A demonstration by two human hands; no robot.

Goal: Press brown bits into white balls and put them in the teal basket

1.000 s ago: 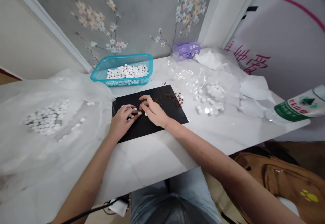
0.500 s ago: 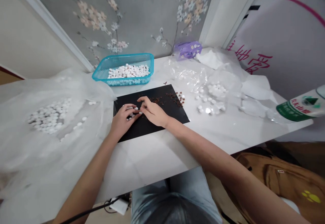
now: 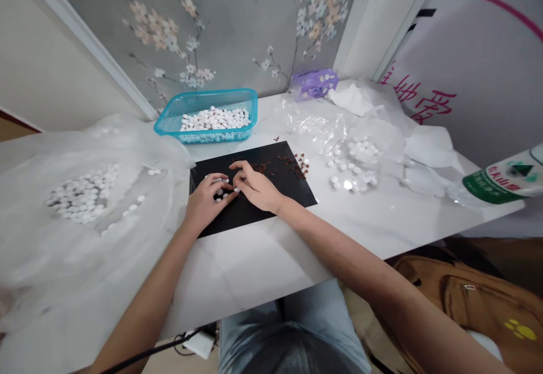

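My left hand (image 3: 207, 201) rests over the left part of a black mat (image 3: 254, 214). Its thumb and forefinger pinch a small white ball (image 3: 236, 189) near the mat's middle. Beneath the curved fingers lie several more loose white balls (image 3: 219, 198). My right hand (image 3: 257, 188) meets it from the right, thumb and fingertips bent together at the same ball. Whatever the right fingertips grip is too small to make out. Small reddish-brown star-shaped pieces (image 3: 289, 162) are scattered along the mat's far side and past its right edge.
Behind the mat stands a blue plastic basket (image 3: 169, 128) holding many white balls with brown bits. Plastic bags with white balls lie left (image 3: 139, 181) and right (image 3: 316, 125). A purple packet (image 3: 314, 82) is at the back, a labelled bottle (image 3: 496, 184) at far right.
Both hands stay almost in place. The left thumb and forefinger have shifted slightly, and the white ball at the fingertips shows a little more clearly.
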